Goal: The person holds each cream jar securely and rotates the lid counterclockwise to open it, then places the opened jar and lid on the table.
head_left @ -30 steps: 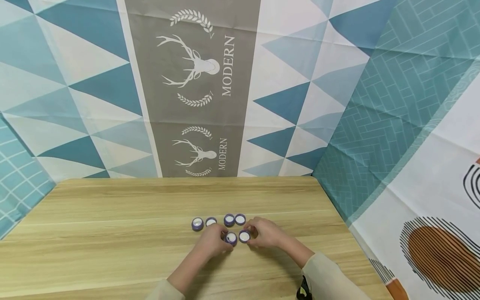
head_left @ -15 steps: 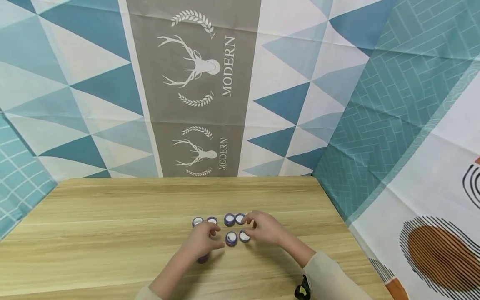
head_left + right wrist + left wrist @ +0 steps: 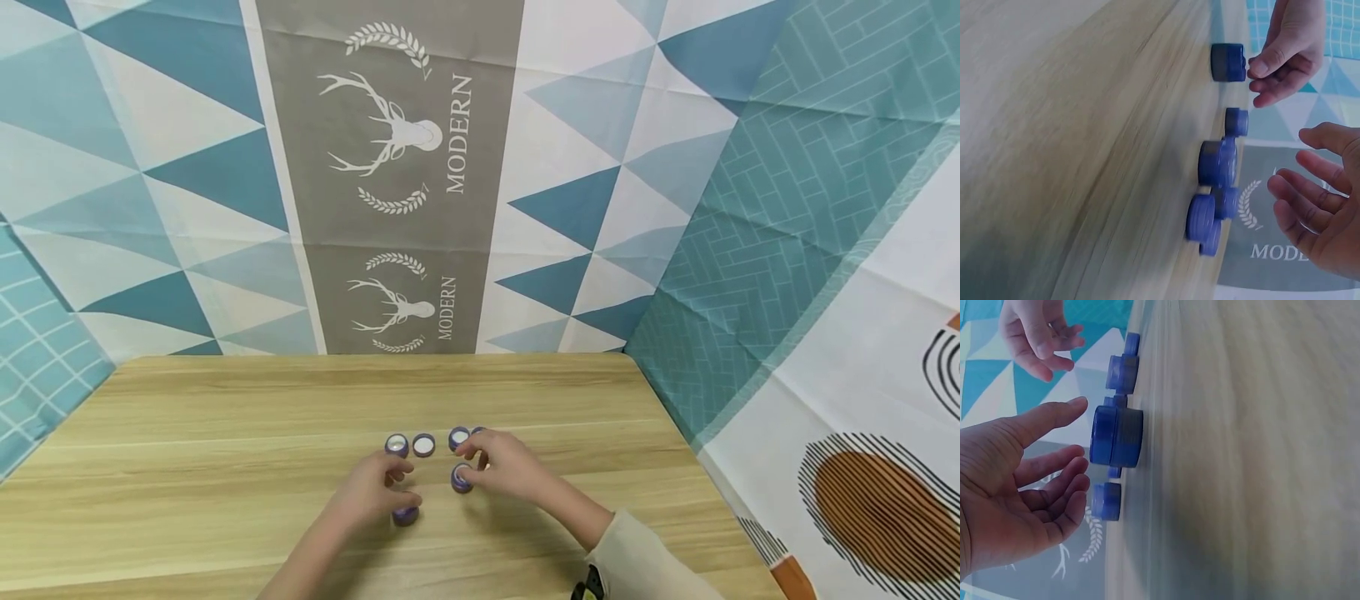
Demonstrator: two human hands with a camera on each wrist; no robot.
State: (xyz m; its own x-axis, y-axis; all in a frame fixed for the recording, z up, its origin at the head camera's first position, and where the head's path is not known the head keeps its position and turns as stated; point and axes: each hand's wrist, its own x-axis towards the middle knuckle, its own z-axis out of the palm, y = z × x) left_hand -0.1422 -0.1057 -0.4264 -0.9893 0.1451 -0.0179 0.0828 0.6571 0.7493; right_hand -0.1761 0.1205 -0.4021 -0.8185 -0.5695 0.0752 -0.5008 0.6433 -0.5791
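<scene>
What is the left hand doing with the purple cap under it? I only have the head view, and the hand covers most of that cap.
Observer: In the left wrist view the left hand is open. Its fingers are not curled round the purple cap, which sits flat on the table.
Operator: And the right hand, is it gripping anything? From the head view it just hides the caps under it.
Observer: No. The right wrist view shows the right hand open, with a clear gap between its fingers and the nearest cap.
</scene>
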